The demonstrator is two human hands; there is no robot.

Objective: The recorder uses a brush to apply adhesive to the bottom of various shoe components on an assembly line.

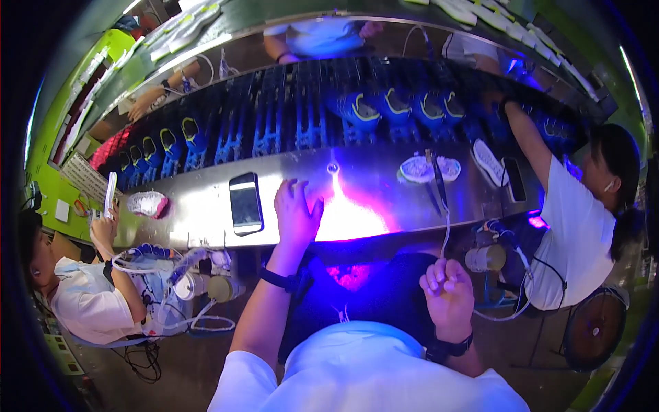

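My left hand rests over the metal bench with its fingers apart and holds nothing. To its left lies a phone with a dark screen. Bright white and pink light falls on the bench just right of this hand. My right hand is off the bench's near edge, palm up with fingers curled; whether anything is in them is hidden. A thin pale tube runs down from a slim dark tool to behind its fingertips. Under the tool lies a white shoe sole, partly covered.
Behind the bench, a rack carries dark blue shoes with yellow-green collars. One person sits at left, another at right reaching to the rack. At right lie a white sole and a second phone. Pots hang below.
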